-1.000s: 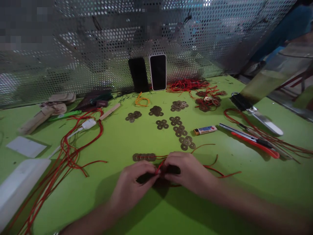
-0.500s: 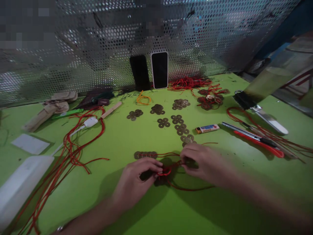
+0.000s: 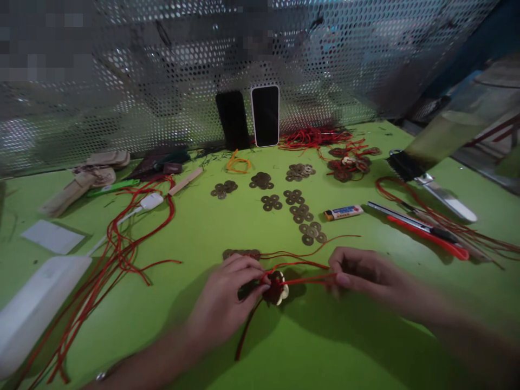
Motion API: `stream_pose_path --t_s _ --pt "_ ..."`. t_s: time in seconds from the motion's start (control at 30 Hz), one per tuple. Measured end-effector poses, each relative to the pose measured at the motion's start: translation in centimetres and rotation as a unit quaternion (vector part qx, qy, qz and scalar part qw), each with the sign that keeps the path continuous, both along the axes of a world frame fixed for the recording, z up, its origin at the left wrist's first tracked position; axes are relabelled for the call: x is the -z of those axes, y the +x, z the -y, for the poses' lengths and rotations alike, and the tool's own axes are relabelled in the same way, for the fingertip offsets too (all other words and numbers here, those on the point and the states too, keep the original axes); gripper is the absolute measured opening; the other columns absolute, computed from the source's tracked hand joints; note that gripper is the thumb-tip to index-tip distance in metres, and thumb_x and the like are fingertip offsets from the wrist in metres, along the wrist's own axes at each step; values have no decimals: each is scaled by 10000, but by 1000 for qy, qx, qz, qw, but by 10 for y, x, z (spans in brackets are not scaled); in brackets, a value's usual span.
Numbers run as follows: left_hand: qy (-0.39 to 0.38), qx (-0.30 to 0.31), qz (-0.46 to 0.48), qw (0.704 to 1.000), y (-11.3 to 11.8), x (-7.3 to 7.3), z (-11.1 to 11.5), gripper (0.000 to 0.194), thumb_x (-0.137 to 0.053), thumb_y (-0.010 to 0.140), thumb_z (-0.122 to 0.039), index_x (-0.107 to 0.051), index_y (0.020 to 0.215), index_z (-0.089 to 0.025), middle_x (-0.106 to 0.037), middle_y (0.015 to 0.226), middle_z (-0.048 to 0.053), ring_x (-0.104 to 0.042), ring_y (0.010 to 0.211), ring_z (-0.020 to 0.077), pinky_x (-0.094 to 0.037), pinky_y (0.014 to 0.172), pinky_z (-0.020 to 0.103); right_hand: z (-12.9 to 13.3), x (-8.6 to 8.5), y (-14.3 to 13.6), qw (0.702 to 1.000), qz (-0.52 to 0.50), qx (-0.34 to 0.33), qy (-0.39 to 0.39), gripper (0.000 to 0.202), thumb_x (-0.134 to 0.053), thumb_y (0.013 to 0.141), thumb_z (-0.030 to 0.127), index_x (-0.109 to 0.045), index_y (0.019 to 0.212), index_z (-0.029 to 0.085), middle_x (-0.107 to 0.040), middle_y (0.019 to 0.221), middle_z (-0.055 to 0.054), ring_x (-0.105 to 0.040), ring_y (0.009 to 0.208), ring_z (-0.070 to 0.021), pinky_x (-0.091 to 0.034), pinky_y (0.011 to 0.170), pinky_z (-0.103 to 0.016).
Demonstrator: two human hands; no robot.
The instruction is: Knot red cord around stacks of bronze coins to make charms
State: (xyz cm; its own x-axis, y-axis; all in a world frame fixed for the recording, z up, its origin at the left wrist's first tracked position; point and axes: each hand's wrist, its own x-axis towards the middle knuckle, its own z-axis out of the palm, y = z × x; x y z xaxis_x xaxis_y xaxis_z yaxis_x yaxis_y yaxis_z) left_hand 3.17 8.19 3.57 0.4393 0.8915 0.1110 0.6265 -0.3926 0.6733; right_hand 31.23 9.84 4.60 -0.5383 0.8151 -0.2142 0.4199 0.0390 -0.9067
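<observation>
Shiny metal full of round holes (image 3: 174,97) stands behind a green table (image 3: 195,227), where a lighter (image 3: 343,212) lies. Closer to the person than the lighter, and to its left, a little coin bundle (image 3: 283,291) sits in the pinched fingertips of the left hand (image 3: 231,287). Just in front of the lighter, the right hand (image 3: 361,271) pinches red cord (image 3: 309,280) that runs straight from the bundle. Small coin piles (image 3: 301,213) lie left of the lighter.
</observation>
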Motion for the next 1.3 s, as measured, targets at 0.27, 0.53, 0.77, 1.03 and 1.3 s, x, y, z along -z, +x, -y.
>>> stream_pose_path --t_s 0.27,0.53,0.77,1.03,1.3 --pt "-18 -1 -1 1000 0 -3 2 52 -640 857 -205 -681 825 -200 -671 880 12 -593 843 192 -483 752 342 3 -2 -5 984 -142 7 -105 207 -484 954 396 -529 919 198 -572 963 -40 -540 963 -166 -433 836 -290" --pt "-8 13 8 1000 -4 -4 0 41 -656 837 -171 -683 836 -202 -680 891 11 -594 862 193 -486 756 341 10 7 -1 988 -103 56 -96 257 -446 959 449 -487 881 208 -454 725 26 -444 665 -109 -378 597 -219" --pt "-22 47 -56 997 -2 -2 1 82 -656 834 -147 -692 882 -203 -694 904 11 -602 859 197 -501 776 366 18 6 14 995 36 20 -89 258 -562 886 441 -547 822 192 -452 701 19 -416 640 -113 -338 559 -222" --pt "-15 48 -139 989 -20 -10 -2 168 -617 842 -100 -690 961 -195 -689 991 33 -608 922 203 -514 827 396 24 4 49 994 78 72 -6 263 -594 857 445 -554 785 195 -431 606 35 -404 521 -91 -315 451 -191" --pt "25 88 -199 976 -13 -25 0 129 -590 861 -139 -665 958 -181 -678 985 47 -593 956 243 -502 825 444 29 -16 49 896 234 -48 375 204 -490 934 392 -661 973 286 -616 1053 -65 -618 936 -230 -508 768 -370"
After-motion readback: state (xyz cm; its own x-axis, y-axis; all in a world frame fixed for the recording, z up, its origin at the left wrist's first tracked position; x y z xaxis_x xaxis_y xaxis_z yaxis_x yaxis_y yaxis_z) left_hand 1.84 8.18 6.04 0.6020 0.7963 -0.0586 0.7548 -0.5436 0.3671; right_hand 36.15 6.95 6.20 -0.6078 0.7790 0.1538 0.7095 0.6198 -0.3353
